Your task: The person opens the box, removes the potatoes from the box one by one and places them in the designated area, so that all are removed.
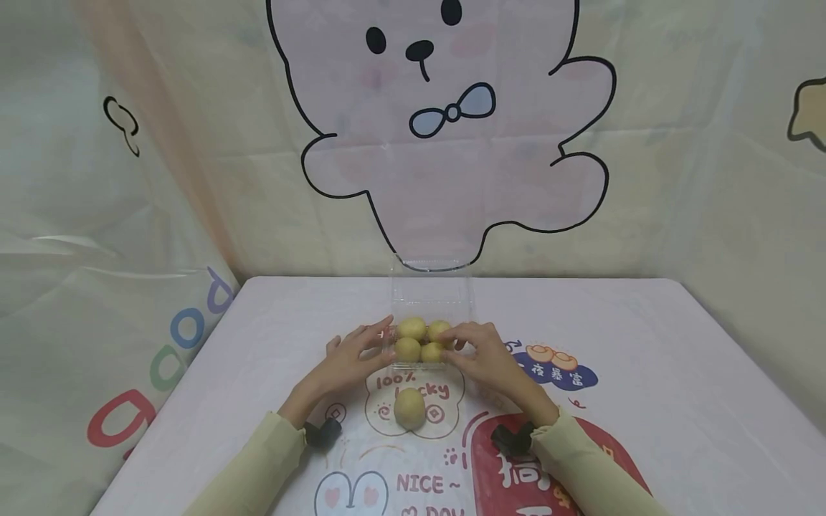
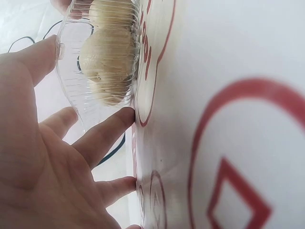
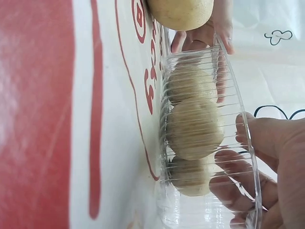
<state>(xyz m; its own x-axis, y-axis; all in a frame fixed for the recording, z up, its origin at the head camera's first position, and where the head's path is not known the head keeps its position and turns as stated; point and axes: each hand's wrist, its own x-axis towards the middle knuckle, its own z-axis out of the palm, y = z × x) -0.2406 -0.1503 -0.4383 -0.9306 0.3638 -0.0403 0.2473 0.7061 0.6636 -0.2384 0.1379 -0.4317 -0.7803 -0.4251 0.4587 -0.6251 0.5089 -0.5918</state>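
The four round yellow pieces (image 1: 408, 349) look like small potatoes or fruits; I cannot tell which. They are smooth and a little oval, and they sit close together in a clear plastic box (image 3: 209, 214) with thin ribs on its wall. Its lid (image 1: 432, 290) is raised on the far side from the hands. One loose piece (image 1: 409, 409), of the same kind, lies outside the box, on the printed white table (image 1: 613, 315), between the two wrists and nearer to the person.

The box stands between the two hands. The left hand (image 1: 351, 358) has its fingers spread; its thumb touches the box rim, and it holds no piece. The right hand (image 1: 480, 352) is bent over the opposite end, with its fingertips close against the right-hand pieces. Its thumb is at the rim, but whether the fingers grip a piece, I cannot tell.

The head view shows all four pieces from above and the raised lid. The left wrist view shows one left finger touching the table beside the box, which is not clear from above. The right wrist view shows the right fingers behind the ribbed wall, and the pale, faintly speckled skin of the loose piece.
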